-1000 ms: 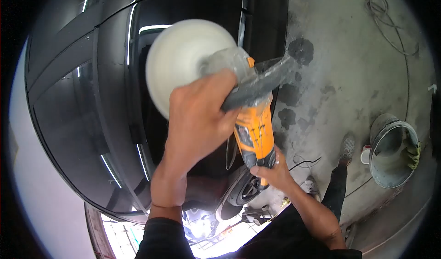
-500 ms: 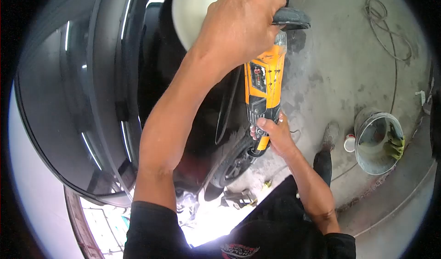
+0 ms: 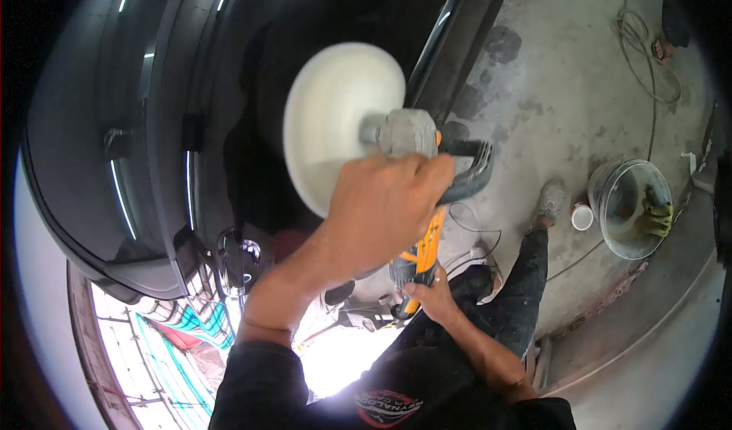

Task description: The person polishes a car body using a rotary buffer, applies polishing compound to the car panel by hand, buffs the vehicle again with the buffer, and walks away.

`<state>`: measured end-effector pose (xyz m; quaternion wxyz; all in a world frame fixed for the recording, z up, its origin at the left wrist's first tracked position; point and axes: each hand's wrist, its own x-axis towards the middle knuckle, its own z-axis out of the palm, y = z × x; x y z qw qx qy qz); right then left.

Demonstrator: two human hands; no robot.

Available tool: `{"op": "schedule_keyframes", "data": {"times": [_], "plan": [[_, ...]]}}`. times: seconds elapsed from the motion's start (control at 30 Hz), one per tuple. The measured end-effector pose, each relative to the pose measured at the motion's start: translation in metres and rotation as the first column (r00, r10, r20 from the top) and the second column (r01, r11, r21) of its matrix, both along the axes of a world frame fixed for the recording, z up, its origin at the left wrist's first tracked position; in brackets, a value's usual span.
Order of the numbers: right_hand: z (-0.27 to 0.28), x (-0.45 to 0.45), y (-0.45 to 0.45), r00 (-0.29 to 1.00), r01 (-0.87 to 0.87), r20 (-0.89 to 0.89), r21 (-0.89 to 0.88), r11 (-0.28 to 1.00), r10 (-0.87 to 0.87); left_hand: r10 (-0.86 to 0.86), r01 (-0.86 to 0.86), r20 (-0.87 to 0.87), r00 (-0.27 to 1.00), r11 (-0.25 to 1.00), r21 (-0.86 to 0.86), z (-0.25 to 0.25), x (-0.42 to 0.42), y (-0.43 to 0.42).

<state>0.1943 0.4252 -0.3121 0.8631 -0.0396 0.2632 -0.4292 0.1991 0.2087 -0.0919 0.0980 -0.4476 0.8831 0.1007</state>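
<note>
Both of my hands are on an orange and black polisher [image 3: 431,235] with a big round white pad [image 3: 335,117]. The pad's face is against the glossy black side of a car [image 3: 259,87]. At the front, my left hand [image 3: 389,205] is closed around the black loop handle [image 3: 473,174], just behind the grey metal head [image 3: 409,131]. My right hand [image 3: 433,296] wraps the rear of the body, lower down by my torso. My left forearm and hand cover part of the tool.
A bucket [image 3: 602,209] with a yellow-green glove or cloth [image 3: 657,220] over its rim stands on the concrete floor to the right, beside a small white tub [image 3: 582,216]. A coiled hose [image 3: 633,33] lies farther off. Another person's foot [image 3: 663,49] shows at the upper right.
The polisher and both hands sit lower in view, and the whole pad now shows. My view has shifted along the car, and another person's foot has appeared at the upper right.
</note>
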Motion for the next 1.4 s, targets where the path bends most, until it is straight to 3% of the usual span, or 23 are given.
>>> {"op": "schedule_keyframes", "data": {"times": [0.33,0.37,0.5,0.57,0.7,0.83,0.97,1.07,1.1,1.2,1.4], "plan": [[-0.011,0.041,0.124,0.985,-0.154,-0.117,-0.263,0.952,0.127,0.112,-0.105,-0.084,0.99,0.991,0.078,0.021,0.096,0.155],[-0.01,0.041,0.13,0.988,-0.151,-0.02,-0.22,0.964,0.151,0.115,-0.11,-0.074,0.991,0.992,0.066,0.027,0.102,0.167],[0.02,0.027,0.14,0.973,-0.232,-0.065,-0.222,0.947,0.223,0.088,-0.093,-0.115,0.989,0.995,-0.04,0.06,0.109,0.203],[0.036,0.014,0.132,0.969,-0.223,-0.173,-0.287,0.931,0.179,0.063,-0.079,-0.16,0.985,0.992,-0.095,0.075,0.101,0.207],[0.048,0.0,0.096,0.955,-0.213,-0.266,-0.295,0.932,0.134,0.04,-0.076,-0.258,0.965,0.988,-0.133,0.088,0.09,0.162],[0.065,-0.027,0.047,0.964,-0.094,-0.267,-0.333,0.938,0.002,0.033,-0.093,-0.289,0.957,0.976,-0.197,0.085,0.061,0.111],[0.092,-0.058,-0.002,0.947,-0.046,-0.32,-0.255,0.966,-0.039,0.044,-0.096,-0.3,0.953,0.982,-0.162,0.082,0.036,0.067],[0.073,-0.071,-0.022,0.922,-0.068,-0.384,-0.272,0.96,-0.043,0.032,-0.088,-0.288,0.957,0.979,-0.182,0.084,0.014,0.036],[0.07,-0.079,-0.032,0.953,-0.07,-0.304,-0.24,0.968,-0.006,0.016,-0.076,-0.284,0.959,0.977,-0.201,0.084,0.005,0.024],[0.068,-0.098,-0.064,0.954,-0.063,-0.3,-0.176,0.982,0.008,-0.019,-0.05,-0.285,0.958,0.972,-0.23,0.082,-0.02,-0.012],[0.07,-0.137,-0.124,0.966,0.015,-0.248,-0.209,0.978,-0.068,-0.014,-0.063,-0.349,0.937,0.976,-0.208,0.076,-0.07,-0.079]]}}
